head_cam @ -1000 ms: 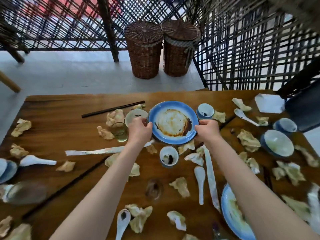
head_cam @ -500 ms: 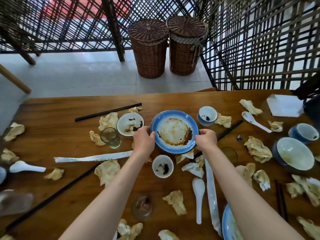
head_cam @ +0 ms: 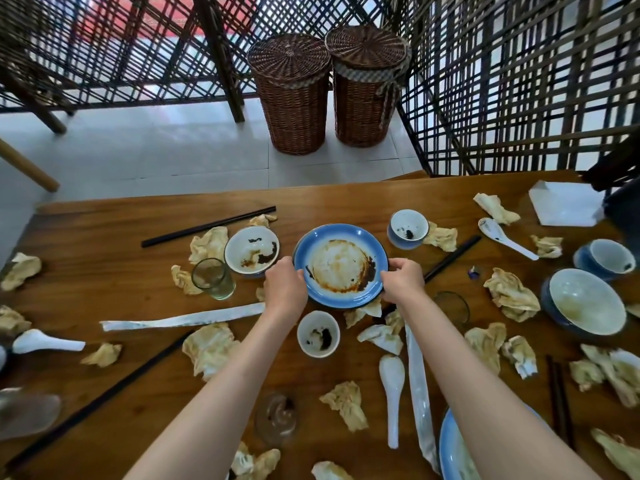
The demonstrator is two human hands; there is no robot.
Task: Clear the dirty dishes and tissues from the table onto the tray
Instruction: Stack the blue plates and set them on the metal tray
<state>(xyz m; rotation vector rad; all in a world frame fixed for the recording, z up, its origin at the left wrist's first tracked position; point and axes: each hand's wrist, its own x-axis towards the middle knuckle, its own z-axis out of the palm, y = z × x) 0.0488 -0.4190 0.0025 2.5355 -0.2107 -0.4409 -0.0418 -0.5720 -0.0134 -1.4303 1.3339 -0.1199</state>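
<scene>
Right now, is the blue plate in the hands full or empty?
Empty of food: the blue plate shows only brown sauce stains.

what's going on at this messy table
A person is clearing a wooden table after a meal. Both hands hold the sauce-stained blue plate by its rim, left hand and right hand on opposite sides. Crumpled tissues, small bowls, spoons, chopsticks and glasses lie scattered around. No tray is in view.

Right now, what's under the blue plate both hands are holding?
Under the blue plate's near edge, crumpled tissues poke out, and a black chopstick runs in beneath the right hand. The left hand grips the opposite rim. Anything under the plate's middle is covered.
</scene>
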